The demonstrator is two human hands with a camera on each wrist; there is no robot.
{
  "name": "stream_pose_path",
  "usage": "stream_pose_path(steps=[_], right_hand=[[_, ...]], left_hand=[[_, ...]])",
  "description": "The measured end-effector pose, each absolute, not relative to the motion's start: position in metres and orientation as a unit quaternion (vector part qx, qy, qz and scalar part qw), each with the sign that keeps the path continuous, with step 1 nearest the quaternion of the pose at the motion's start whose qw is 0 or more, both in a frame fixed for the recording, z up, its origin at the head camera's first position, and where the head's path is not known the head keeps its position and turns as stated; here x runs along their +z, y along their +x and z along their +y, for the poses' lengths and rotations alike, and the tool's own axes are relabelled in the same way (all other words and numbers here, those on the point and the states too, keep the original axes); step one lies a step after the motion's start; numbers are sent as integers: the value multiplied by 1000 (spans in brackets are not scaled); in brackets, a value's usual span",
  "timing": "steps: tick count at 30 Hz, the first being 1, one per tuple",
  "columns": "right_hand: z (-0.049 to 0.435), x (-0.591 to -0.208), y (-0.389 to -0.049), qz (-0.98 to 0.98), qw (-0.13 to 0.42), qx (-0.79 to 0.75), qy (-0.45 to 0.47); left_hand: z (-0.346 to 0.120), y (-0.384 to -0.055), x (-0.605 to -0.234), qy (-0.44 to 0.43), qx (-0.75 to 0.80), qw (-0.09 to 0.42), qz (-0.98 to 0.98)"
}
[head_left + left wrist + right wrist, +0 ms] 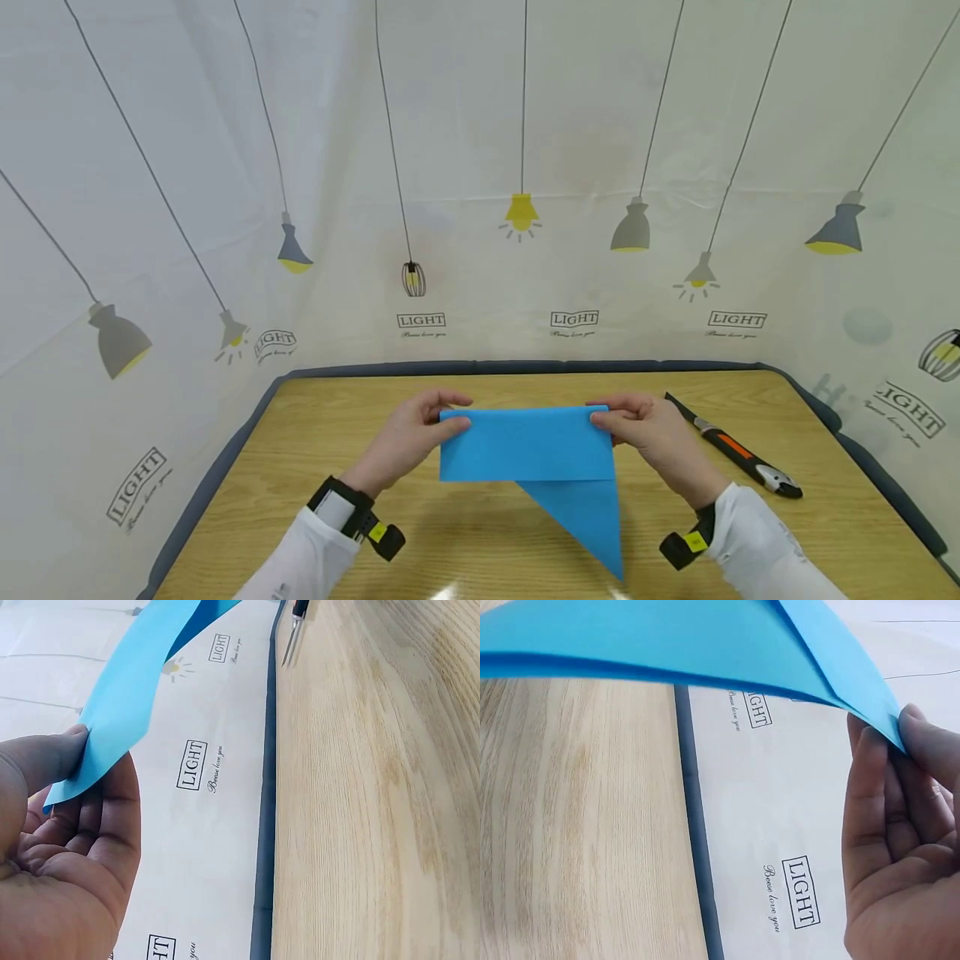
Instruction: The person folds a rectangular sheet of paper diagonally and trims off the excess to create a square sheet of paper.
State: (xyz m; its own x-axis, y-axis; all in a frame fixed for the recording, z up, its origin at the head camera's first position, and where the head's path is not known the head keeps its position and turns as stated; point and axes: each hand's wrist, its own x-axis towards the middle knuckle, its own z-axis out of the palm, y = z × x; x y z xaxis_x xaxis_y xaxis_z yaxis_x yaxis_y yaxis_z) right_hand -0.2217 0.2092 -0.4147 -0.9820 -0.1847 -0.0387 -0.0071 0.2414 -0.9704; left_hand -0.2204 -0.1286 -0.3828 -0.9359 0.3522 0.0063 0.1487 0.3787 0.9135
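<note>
The left hand (408, 435) and right hand (654, 432) pinch one smooth blue paper (528, 446), rectangular with one triangular flap (592, 517), above a wood-grained table (300, 442).

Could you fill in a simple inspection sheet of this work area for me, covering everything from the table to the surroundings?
Surface: wood-grain table, with a dark border along its far edge.
Job's things: folded blue paper, held up, a pointed flap hanging from its lower right.
Clutter: a black-and-orange tool lying to the right of the right hand; exact kind unclear.
Hands: the left hand pinches the paper's upper left corner, the right hand its upper right; both wrists wear black devices.
Cables: nothing seen, apart from lamp cords printed on the backdrop.
Surroundings: pale backdrop printed with hanging lamps and the word LIGHT.
</note>
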Motion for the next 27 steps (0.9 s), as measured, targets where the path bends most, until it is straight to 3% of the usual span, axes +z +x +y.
stream_pose_path(steps=[11, 27], right_hand=[[208, -412, -221, 769, 86, -631, -51], [205, -410, -221, 799, 90, -593, -49]], left_hand=[[-132, -233, -401, 174, 496, 76, 847], [-134, -231, -401, 171, 477, 101, 856]])
